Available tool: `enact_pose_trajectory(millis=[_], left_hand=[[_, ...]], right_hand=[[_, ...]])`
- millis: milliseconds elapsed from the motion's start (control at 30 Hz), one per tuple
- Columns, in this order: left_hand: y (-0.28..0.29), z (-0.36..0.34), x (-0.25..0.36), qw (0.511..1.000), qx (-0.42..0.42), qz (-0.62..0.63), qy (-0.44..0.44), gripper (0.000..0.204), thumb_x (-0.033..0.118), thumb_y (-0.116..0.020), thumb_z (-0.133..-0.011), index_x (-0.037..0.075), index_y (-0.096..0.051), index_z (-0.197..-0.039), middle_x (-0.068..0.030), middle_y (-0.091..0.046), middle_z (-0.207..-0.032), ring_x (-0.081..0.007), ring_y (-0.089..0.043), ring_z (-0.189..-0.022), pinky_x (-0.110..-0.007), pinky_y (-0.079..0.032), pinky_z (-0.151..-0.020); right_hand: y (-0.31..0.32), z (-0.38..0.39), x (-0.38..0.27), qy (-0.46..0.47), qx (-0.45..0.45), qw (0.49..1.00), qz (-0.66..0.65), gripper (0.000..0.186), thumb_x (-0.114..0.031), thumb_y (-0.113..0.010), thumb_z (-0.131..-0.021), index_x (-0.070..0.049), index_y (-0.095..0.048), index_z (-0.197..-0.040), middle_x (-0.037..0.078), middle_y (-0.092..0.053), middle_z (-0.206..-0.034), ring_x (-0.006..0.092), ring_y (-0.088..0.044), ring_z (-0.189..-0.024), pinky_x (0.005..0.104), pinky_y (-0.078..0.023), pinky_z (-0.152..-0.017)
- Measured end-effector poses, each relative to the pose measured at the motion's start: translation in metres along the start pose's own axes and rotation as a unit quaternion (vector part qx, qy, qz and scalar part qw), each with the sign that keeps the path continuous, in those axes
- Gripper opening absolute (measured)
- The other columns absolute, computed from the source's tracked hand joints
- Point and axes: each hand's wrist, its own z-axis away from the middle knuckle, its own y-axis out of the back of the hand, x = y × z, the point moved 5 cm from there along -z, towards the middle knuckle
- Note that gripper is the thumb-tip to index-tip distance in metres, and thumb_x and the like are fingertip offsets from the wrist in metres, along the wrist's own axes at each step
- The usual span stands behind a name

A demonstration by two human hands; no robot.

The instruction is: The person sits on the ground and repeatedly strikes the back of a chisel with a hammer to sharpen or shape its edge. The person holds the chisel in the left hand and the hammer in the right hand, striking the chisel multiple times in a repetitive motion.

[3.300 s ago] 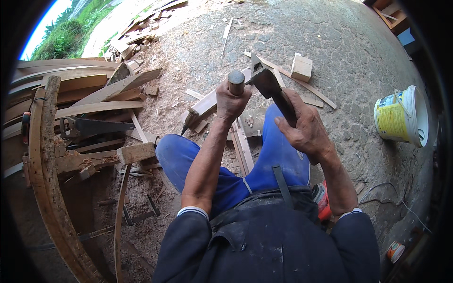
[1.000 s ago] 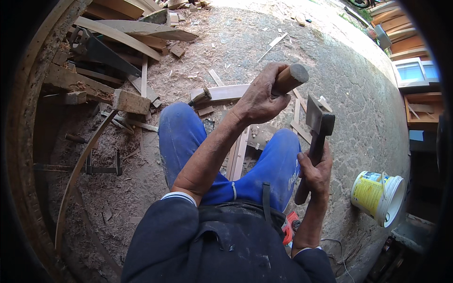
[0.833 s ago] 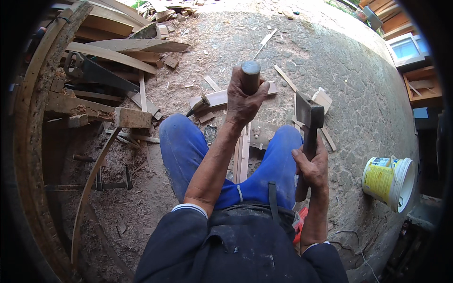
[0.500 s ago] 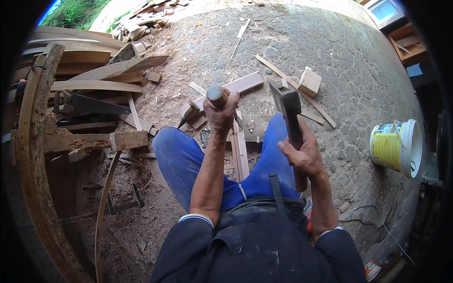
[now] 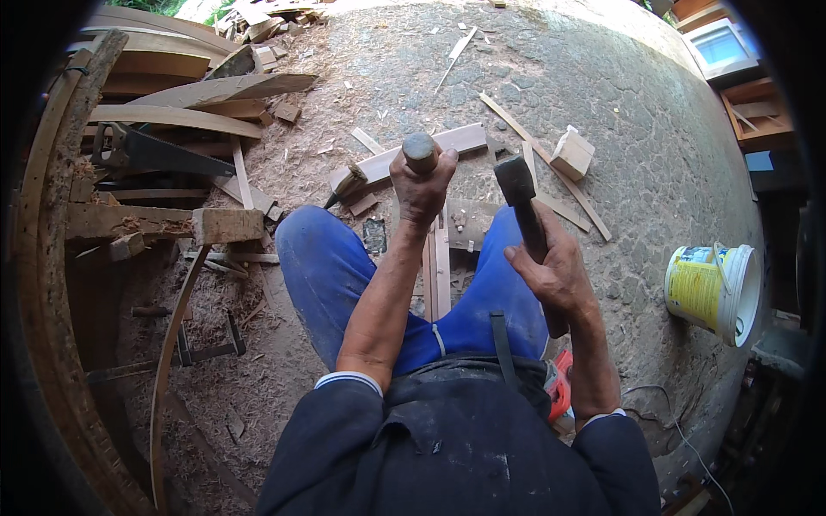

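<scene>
My left hand is closed around the upright wooden handle of a chisel; the handle's round end faces me, and my fist hides the blade. My right hand grips the dark handle of a hatchet, its blunt back turned toward me and its blade mostly out of sight. The hatchet head stays apart from the chisel, to its right. Below my hands, a pale wooden piece runs between my knees. Beyond my left knee, a second wooden-handled chisel leans beside a light plank.
A handsaw and stacked curved boards are at the left, near a rough timber frame. A clamp lies among shavings. To the right are a wood block, thin strips and a tipped bucket.
The hatchet has turned, so its blunt back shows more and its blade less. My left hand with the chisel sits slightly higher and to the right in view; the whole view has shifted a little.
</scene>
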Motion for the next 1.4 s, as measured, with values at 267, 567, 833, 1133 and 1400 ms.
enact_pose_trajectory(millis=[267, 567, 833, 1133, 1400], left_hand=[[-0.002, 0.005, -0.005, 0.998, -0.006, -0.051, -0.041, 0.016, 0.009, -0.078, -0.079, 0.003, -0.063, -0.080, -0.0035, -0.066, -0.072, -0.0120, -0.062, -0.064, -0.031, -0.051, -0.064], [-0.021, 0.011, -0.015, 0.992, -0.120, -0.030, -0.002, 0.021, 0.006, -0.082, -0.082, 0.004, -0.070, -0.099, -0.0001, -0.071, -0.087, -0.0096, -0.065, -0.083, -0.029, -0.053, -0.076], [-0.014, 0.029, 0.010, 0.994, -0.100, -0.037, 0.001, 0.024, 0.013, -0.083, -0.080, 0.003, -0.072, -0.100, -0.0049, -0.073, -0.092, -0.0148, -0.070, -0.084, -0.032, -0.056, -0.075], [0.019, -0.004, 0.018, 0.999, -0.009, 0.035, 0.029, 0.015, 0.006, -0.076, -0.083, 0.005, -0.064, -0.073, 0.0022, -0.063, -0.066, -0.0061, -0.059, -0.059, -0.025, -0.048, -0.055], [0.014, 0.012, 0.016, 0.999, -0.018, -0.022, 0.015, 0.015, 0.007, -0.078, -0.080, 0.006, -0.064, -0.075, 0.0019, -0.064, -0.071, -0.0072, -0.061, -0.066, -0.026, -0.051, -0.062]], right_hand=[[0.024, -0.034, -0.102, 0.319, 0.062, 0.914, 0.243, 0.065, -0.002, -0.068, -0.089, -0.007, -0.044, -0.148, 0.021, -0.071, -0.098, 0.0360, -0.074, -0.083, 0.0427, -0.061, -0.072], [0.012, -0.048, -0.099, 0.246, -0.026, 0.915, 0.318, 0.057, -0.006, -0.063, -0.093, -0.010, -0.043, -0.146, 0.023, -0.071, -0.094, 0.0408, -0.073, -0.085, 0.0500, -0.058, -0.071], [-0.003, -0.058, -0.055, 0.116, -0.113, 0.917, 0.364, 0.047, -0.002, -0.059, -0.089, -0.007, -0.044, -0.133, 0.025, -0.070, -0.093, 0.0450, -0.071, -0.092, 0.0540, -0.056, -0.077], [0.011, -0.021, -0.028, 0.102, 0.022, 0.988, 0.112, 0.061, -0.009, -0.068, -0.089, -0.010, -0.046, -0.145, 0.028, -0.071, -0.106, 0.0434, -0.072, -0.101, 0.0484, -0.055, -0.088], [0.009, -0.013, -0.018, 0.022, 0.010, 0.997, 0.075, 0.062, -0.012, -0.071, -0.088, -0.009, -0.047, -0.145, 0.025, -0.072, -0.111, 0.0405, -0.072, -0.105, 0.0464, -0.054, -0.092]])
